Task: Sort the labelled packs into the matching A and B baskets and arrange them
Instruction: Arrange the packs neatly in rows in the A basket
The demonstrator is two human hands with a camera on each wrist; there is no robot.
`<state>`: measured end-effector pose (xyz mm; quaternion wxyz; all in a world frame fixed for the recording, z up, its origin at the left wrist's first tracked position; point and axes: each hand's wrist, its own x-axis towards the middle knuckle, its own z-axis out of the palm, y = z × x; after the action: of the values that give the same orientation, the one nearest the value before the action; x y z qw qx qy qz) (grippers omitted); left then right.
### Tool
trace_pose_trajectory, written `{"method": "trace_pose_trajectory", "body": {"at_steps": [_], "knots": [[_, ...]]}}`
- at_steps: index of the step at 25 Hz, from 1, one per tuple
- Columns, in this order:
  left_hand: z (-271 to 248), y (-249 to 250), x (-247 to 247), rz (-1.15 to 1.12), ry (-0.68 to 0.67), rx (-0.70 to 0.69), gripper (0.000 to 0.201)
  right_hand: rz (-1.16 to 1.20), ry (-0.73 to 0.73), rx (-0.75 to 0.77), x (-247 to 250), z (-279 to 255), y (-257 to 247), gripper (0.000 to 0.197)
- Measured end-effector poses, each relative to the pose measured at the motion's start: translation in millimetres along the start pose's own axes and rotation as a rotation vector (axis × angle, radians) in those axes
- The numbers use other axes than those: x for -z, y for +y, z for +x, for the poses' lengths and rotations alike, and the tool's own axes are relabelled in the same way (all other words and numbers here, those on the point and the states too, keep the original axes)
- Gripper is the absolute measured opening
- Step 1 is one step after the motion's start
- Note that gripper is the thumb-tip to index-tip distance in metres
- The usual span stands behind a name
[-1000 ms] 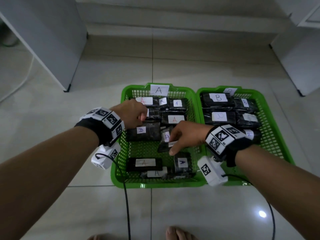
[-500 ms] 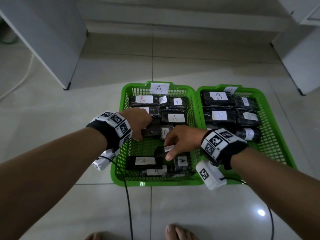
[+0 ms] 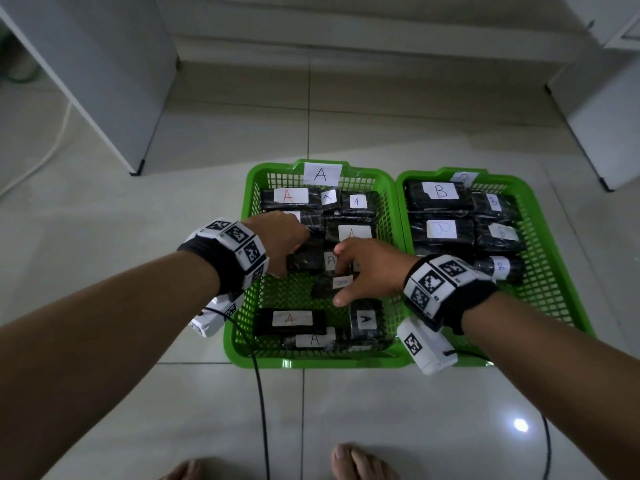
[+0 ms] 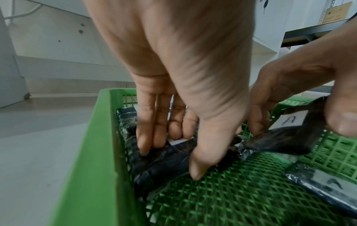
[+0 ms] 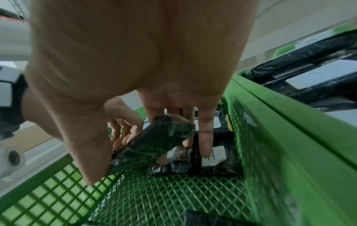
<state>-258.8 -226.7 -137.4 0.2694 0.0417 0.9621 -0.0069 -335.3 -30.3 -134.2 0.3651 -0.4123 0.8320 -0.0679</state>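
Tiled floor, A basket (image 3: 242, 306) mid-section: right hand (image 3: 367, 271) pinches a small black pack (image 3: 327, 287), long axis left-right, just right of the pack (image 4: 164, 159) the left hand (image 3: 280, 237) grips by the left wall.

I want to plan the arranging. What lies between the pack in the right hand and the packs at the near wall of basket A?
Only bare green mesh floor of basket A, seen in the head view.

I stand barefoot on a pale glossy tiled floor (image 3: 194, 393) that mirrors a ceiling light (image 3: 520, 425), with white cabinets (image 3: 104, 74) at either side and a low step (image 3: 346, 39) ahead.
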Motion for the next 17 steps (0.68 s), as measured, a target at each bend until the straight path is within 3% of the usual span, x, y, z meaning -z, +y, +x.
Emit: {"method": "trace_pose_trajectory", "body": {"at_steps": [5,9,17], "knots": [[0,0,0,-0.027,0.004,0.05,0.032,-0.015,0.064,0.044,7,-5,-3,0.053],[-1,-4,0,-0.043,0.009,0.065,0.033,0.018,-0.153,0.007,-2,-10,-8,0.054],[-2,-6,-1,-0.059,0.002,0.074,0.047,0.101,-0.14,0.02,0,-6,-5,0.053]]}}
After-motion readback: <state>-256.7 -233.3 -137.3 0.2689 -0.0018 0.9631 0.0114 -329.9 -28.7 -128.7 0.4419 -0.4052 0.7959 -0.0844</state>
